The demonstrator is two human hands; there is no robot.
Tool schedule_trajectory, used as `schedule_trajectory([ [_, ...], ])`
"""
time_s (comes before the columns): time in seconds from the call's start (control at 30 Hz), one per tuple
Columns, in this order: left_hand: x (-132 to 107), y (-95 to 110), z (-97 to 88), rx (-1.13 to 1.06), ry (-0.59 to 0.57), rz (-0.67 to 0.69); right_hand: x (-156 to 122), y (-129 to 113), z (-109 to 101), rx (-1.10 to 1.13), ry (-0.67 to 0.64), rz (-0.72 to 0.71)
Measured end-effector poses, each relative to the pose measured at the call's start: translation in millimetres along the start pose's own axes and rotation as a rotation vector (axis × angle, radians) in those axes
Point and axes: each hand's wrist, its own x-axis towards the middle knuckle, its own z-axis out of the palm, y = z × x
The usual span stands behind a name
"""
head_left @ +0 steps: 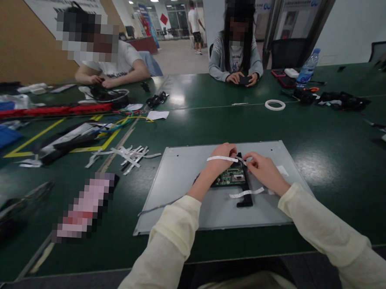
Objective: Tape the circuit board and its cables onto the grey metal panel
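Note:
A flat grey panel [177, 183] lies in front of me, bearing a green circuit board [232, 177] beside a black plastic bracket [247, 198]. My left hand [223, 158] curls over the far end of the board, fingers bent together; its fingertips are partly hidden. Across the back of that hand runs a white strip of tape [220, 158]. To the right of the bracket's top, my right hand [265, 168] pinches a narrow strip [241, 161] that stretches toward the left fingers. Another white strip [247, 193] crosses the bracket's lower part. A thin cable [163, 206] trails left from the board.
Loose white strips [131, 157] are piled left of the panel, near a pink-covered phone-like object [86, 205]. Farther off are a tape roll [275, 105], a water bottle [308, 68] and black cables [342, 101]. Two people sit across the green table [207, 119].

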Motion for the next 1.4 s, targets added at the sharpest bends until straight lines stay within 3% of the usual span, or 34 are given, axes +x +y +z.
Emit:
schedule_trajectory([
  [0.13, 3, -1, 1.2, 0.000, -0.011, -0.032, 0, -2, 0, -0.083, -0.009, 0.014],
  [0.53, 3, 2, -6.2, 0.030, -0.037, -0.087, -14, -19, -4, -0.725, 0.002, 0.024],
  [0.73, 3, 1, -6.4, 0.033, -0.046, -0.139, -18, -21, -9, -0.791, -0.009, -0.001],
  [0.93, 2, 2, -7.2, 0.042, -0.038, -0.144, -18, -10, -14, -0.667, -0.038, 0.028],
  [1.1, -3, 5, -9.7, 0.079, 0.002, -0.128, -17, -1, -30, -0.348, -0.034, 0.097],
  [1.2, -7, 13, -20.8, 0.106, 0.078, -0.119, -24, -1, -41, -0.139, 0.018, 0.079],
  [1.3, -15, 27, -38.9, 0.065, 0.148, -0.068, -37, -4, -46, -0.004, -0.019, 0.016],
  [1.4, -30, 45, -53.1, -0.030, 0.082, -0.020, -52, -5, -43, 0.025, -0.105, -0.026],
])
